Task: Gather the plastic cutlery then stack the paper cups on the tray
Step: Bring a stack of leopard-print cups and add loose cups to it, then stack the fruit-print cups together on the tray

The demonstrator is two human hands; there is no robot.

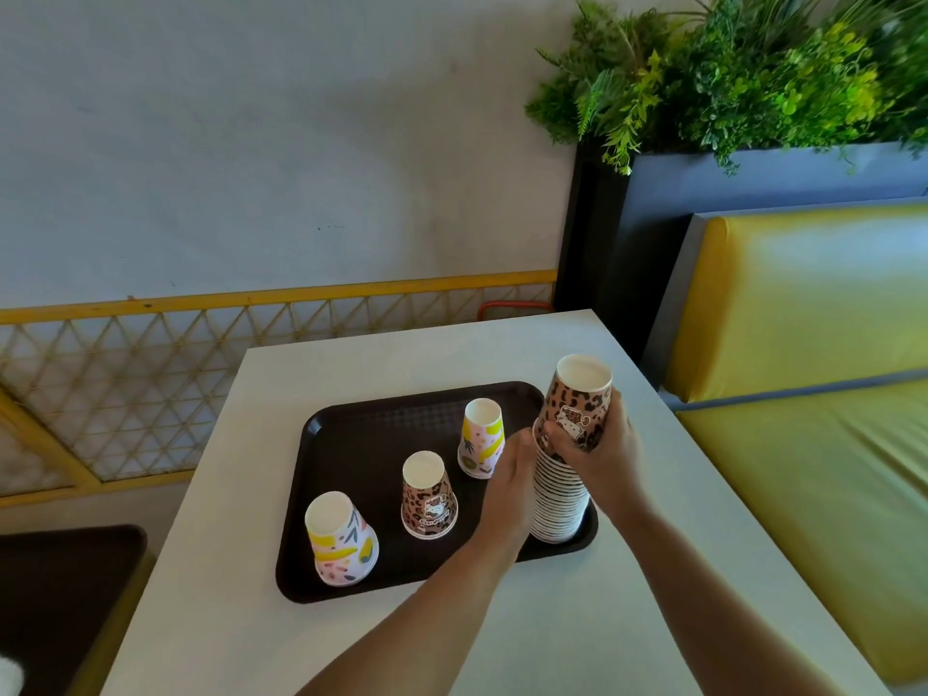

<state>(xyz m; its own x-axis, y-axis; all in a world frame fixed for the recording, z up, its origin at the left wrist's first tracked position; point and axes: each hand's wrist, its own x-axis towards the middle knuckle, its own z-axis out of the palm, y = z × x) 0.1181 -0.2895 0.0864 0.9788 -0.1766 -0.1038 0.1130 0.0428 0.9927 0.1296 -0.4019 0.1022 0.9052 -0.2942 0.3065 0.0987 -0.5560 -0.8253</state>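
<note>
A dark brown tray (351, 434) lies on a white table (602, 620). At the tray's right end stands a tall stack of upside-down paper cups (560, 499), topped by a leopard-print cup (577, 399). My right hand (602, 454) grips that top cup. My left hand (509, 479) holds the stack's left side. Three smaller upside-down stacks stand on the tray: a yellow-and-pink one (341, 540) at front left, a leopard one (428, 497) in the middle, and a yellow patterned one (481, 437) behind. No cutlery is visible.
A yellow padded bench (813, 394) runs along the table's right side. Behind it a dark planter (753, 178) holds green plants. A yellow lattice rail (201, 354) lines the wall on the left. Another dark tray (60, 595) sits at lower left.
</note>
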